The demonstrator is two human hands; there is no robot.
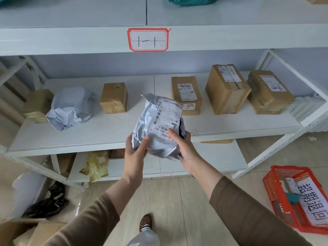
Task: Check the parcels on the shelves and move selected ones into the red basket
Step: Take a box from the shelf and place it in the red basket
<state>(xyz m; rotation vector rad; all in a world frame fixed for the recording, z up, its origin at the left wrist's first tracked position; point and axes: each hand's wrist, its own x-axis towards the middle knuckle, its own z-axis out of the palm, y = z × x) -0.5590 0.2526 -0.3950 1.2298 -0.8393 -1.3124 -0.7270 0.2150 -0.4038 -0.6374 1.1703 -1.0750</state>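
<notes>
In front of the middle shelf (106, 128), a grey plastic parcel (158, 125) is held upright between the left hand (135, 151) and right hand (184, 150), both closed on its lower end. "034 A11" is read on its label; "1-1" is written on the shelf tag (148, 39). The red basket (271, 189) stands on the floor, right.

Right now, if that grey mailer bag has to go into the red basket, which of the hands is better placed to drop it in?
Probably the right hand: it already grips the grey mailer bag, and the red basket sits on the floor to the person's right. The left hand would have to cross over.
</notes>
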